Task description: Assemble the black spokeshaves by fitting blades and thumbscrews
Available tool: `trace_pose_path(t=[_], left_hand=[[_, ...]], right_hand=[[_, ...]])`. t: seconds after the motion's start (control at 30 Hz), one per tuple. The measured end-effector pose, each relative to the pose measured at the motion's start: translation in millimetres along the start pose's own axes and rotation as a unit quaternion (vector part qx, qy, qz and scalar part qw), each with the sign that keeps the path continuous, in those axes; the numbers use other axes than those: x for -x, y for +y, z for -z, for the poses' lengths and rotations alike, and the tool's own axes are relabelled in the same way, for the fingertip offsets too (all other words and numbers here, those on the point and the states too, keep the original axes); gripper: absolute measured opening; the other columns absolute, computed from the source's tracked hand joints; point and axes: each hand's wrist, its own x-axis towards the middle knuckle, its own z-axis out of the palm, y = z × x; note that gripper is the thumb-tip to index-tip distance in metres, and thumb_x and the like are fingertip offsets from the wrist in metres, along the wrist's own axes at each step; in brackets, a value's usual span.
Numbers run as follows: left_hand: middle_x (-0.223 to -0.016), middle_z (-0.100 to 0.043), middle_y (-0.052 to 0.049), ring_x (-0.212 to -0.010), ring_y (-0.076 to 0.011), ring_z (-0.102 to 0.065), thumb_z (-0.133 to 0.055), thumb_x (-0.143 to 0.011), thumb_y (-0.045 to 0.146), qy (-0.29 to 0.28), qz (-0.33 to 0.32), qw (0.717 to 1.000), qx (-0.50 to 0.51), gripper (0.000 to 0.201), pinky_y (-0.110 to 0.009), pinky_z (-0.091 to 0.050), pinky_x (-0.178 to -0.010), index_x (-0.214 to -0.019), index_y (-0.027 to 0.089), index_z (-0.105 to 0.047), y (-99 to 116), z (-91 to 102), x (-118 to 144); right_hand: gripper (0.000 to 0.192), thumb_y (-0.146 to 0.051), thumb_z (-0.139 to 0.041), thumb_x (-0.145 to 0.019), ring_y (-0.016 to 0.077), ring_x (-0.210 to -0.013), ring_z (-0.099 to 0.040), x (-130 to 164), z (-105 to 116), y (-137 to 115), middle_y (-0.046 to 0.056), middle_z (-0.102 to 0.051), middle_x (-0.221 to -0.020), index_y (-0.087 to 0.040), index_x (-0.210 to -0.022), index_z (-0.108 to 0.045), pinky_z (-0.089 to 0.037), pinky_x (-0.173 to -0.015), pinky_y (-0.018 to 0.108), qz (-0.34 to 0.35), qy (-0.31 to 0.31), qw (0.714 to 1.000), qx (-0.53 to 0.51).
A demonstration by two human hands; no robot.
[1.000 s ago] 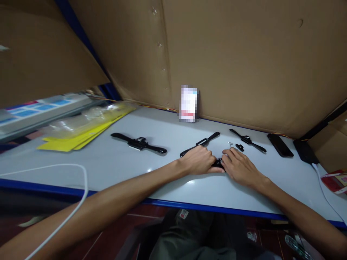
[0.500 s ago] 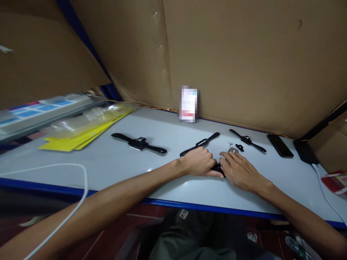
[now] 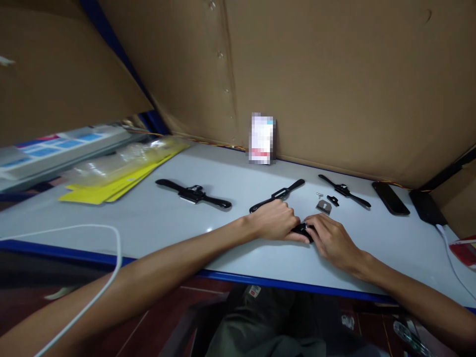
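A black tool (image 3: 303, 229) is between the person's two hands, low over the near part of the desk (image 3: 260, 260). Only its middle shows, and that visible stretch runs roughly left to right, its right end slanting a little toward the person. The left hand (image 3: 277, 220) has the firmer grip, fingers curled round the tool and thumb laid straight along its near side. The right hand (image 3: 332, 240) meets the tool from the right with bent fingertips; they cover the contact, so I cannot tell whether that grip is pinched tight or merely resting.

A grey metal plate (image 3: 324, 207) with a keyhole-shaped cutout lies flat just beyond the right fingers, apart from them and nearer to that hand than to the left. Past it are a small black clamp piece (image 3: 333, 201) and some tiny bright screws (image 3: 319, 195).

Farther out, a black slotted frame (image 3: 288, 190) lies behind the left hand, slanting away to the right. Similar handled tools lie on either side, one well to the left (image 3: 193, 193), the other (image 3: 344, 190) near a dark phone (image 3: 390, 198). Yellow sheets (image 3: 85, 195) lie at far left.
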Motion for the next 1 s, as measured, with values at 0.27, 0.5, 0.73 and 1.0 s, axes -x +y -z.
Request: trace_pose_path(t=[0.27,0.5,0.73,1.0], left_hand=[[-0.054,-0.064,-0.01,-0.044,-0.0196,-0.057,-0.018,-0.096,0.08,0.025,-0.005,1.0,0.002,0.088,-0.032,-0.03,-0.05,-0.069,0.015,-0.071,-1,-4.5,0],[-0.056,-0.066,-0.01,-0.045,-0.0193,-0.058,-0.027,-0.096,0.079,0.005,-0.005,1.0,-0.014,0.083,-0.033,-0.028,-0.049,-0.073,0.015,-0.073,1,-0.3,0],[-0.063,-0.071,-0.013,-0.05,-0.022,-0.063,-0.03,-0.097,0.077,-0.028,0.006,1.0,-0.007,0.08,-0.032,-0.033,-0.051,-0.08,0.015,-0.076,2,5.2,-1],[-0.059,-0.068,-0.012,-0.048,-0.021,-0.062,-0.026,-0.097,0.077,0.0,0.011,1.0,-0.003,0.083,-0.032,-0.034,-0.051,-0.075,0.014,-0.075,2,3.2,-1]], right_hand=[[0.02,-0.007,-0.042,-0.099,0.023,-0.078,-0.067,1,-5,-2,0.01,-0.07,-0.087,-0.018,-0.102,-0.058,-0.057,-0.069,0.037,0.032,0.032,0.998,0.031],[0.034,0.004,-0.039,-0.086,0.022,-0.082,-0.068,1,-2,5,0.01,-0.072,-0.089,-0.017,-0.103,-0.06,-0.059,-0.071,0.036,0.045,0.023,0.998,-0.03],[0.016,-0.007,-0.053,-0.09,0.0238,-0.101,-0.069,-7,10,1,0.013,-0.073,-0.112,-0.018,-0.093,-0.065,-0.058,-0.087,0.041,0.05,0.031,0.996,-0.068],[0.01,-0.019,-0.057,-0.098,0.0238,-0.084,-0.064,-9,12,2,0.012,-0.07,-0.095,-0.015,-0.091,-0.063,-0.057,-0.078,0.043,0.01,0.026,0.999,0.03]])
